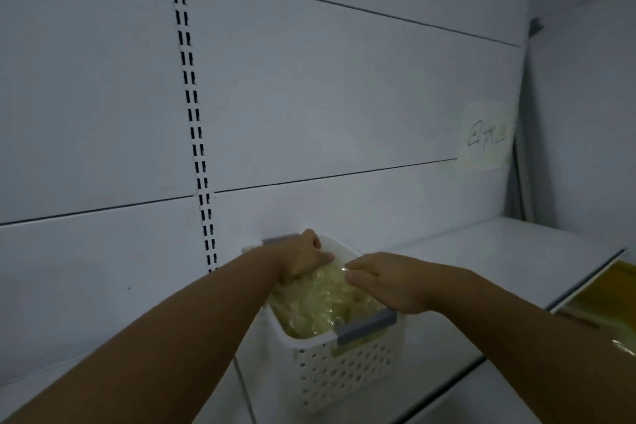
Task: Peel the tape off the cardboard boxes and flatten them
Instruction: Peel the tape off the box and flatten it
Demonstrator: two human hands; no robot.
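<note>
A white perforated plastic basket with grey handles stands on a white shelf, filled with a heap of crumpled, clear yellowish tape. My left hand rests on the far end of the heap, fingers curled down into the tape. My right hand lies palm down on the right side of the heap, fingers bent and touching the tape. A thin clear strand of tape seems to run between the two hands. No cardboard box is clearly in view.
The white shelf runs right from the basket to its front edge. Behind it stands a white back panel with a slotted upright. A paper note hangs on the panel at right. Something yellow-brown shows below the shelf edge.
</note>
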